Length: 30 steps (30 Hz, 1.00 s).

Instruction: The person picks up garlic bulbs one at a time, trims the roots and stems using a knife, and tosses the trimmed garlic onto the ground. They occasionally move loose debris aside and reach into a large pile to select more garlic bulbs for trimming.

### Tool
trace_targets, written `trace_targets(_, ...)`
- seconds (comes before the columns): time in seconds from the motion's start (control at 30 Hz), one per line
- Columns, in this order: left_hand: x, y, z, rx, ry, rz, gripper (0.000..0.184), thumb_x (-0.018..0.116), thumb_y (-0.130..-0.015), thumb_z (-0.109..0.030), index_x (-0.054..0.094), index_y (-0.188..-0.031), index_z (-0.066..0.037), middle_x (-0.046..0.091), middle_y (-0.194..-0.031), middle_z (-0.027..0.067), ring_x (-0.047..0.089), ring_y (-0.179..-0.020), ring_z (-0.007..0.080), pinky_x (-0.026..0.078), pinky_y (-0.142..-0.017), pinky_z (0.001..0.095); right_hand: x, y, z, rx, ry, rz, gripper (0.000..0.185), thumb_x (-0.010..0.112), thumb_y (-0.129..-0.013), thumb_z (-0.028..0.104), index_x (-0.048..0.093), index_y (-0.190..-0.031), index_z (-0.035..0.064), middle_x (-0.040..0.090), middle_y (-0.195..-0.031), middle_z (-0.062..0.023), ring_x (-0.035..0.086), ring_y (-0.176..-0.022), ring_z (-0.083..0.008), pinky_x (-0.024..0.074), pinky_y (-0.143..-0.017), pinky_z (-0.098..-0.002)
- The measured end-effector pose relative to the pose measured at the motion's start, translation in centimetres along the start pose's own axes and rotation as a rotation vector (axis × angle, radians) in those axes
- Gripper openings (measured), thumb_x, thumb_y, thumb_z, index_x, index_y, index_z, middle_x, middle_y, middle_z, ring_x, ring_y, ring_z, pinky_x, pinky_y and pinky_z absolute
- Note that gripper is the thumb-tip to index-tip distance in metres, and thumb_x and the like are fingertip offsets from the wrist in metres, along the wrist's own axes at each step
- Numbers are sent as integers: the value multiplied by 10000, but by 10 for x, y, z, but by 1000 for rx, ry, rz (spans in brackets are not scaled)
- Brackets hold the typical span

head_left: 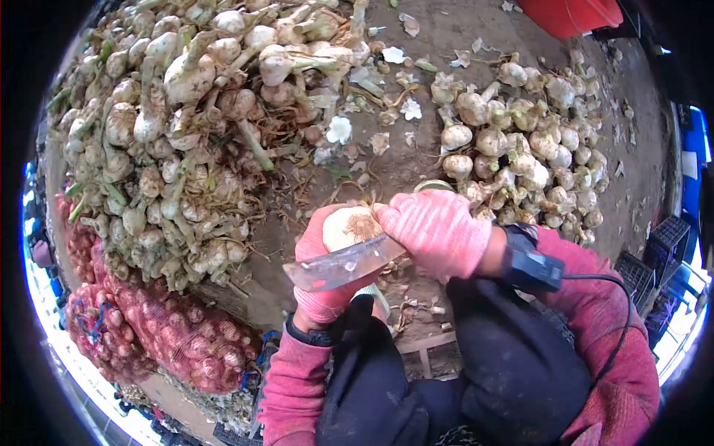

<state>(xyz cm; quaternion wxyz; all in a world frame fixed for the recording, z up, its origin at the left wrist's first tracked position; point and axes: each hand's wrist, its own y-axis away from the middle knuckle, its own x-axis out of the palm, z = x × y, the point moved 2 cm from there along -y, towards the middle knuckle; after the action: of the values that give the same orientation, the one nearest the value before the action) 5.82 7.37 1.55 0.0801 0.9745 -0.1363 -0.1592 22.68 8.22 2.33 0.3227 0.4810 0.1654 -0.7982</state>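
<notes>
My left hand [316, 241], in a pink glove, is closed around a garlic bulb [348, 227] whose root end faces up towards me. My right hand [439, 229], gloved in pink too, grips a knife; its handle is hidden in the fist. The wide, curved knife blade [342, 266] lies across the near side of the bulb, in front of my left fingers. Whether the edge touches the bulb I cannot tell. Both hands are close together above my knees.
A large heap of garlic with stalks [163, 134] rises at the left. A smaller pile of garlic bulbs [535, 141] lies at the right. Red mesh sacks [186, 338] full of garlic stand at the lower left. A red tub [569, 16] and black crates [666, 241] are further off.
</notes>
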Motion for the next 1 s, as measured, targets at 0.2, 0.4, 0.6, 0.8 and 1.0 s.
trace_targets(0.2, 0, 7, -66, -25, 155, 344, 307, 689, -629, -122, 609, -912, -34, 638, -807, 86, 624, -777, 191, 495, -732, 292, 26, -1, -75, 456, -80, -103, 231, 569, -691, 70, 601, -918, 104, 556, -681, -84, 597, -636, -280, 489, -545, -406)
trace_targets(0.4, 11, -11, -1, -120, 184, 17, 657, 789, -575, -50, 458, -1139, 11, 581, -1033, 93, 574, -935, 162, 479, -811, 290, -3, 3, -33, 892, -1352, 182, 301, 674, -782, 312, 668, -871, 25, 624, -677, -33, 540, -551, -74, 427, -482, -244)
trace_targets(0.6, 8, -12, 16, -207, 1033, 40, 557, 566, -829, -108, 324, -1314, 21, 479, -1214, 138, 524, -1051, 196, 451, -871, 301, 6, -6, -16, 489, -1507, -193, 468, 714, -731, 194, 573, -1144, 24, 645, -983, -45, 554, -873, -76, 461, -767, -253)
trace_targets(0.8, 0, -9, 24, -368, 411, -25, 297, 544, -807, -35, 547, -1099, 16, 602, -923, 49, 576, -819, 110, 489, -690, 251, -6, -11, -29, 253, -614, -178, 364, 655, -681, 108, 601, -1038, 62, 618, -878, -138, 597, -876, -318, 487, -728, -383)
trace_targets(1.0, -24, -21, -3, -299, 445, -27, 513, 614, -806, -94, 411, -1262, 23, 532, -1075, 86, 539, -811, 112, 463, -706, 245, 15, 13, -107, 1027, -691, -168, 221, 590, -782, 117, 625, -995, 71, 647, -819, -101, 620, -728, -195, 492, -678, -337)
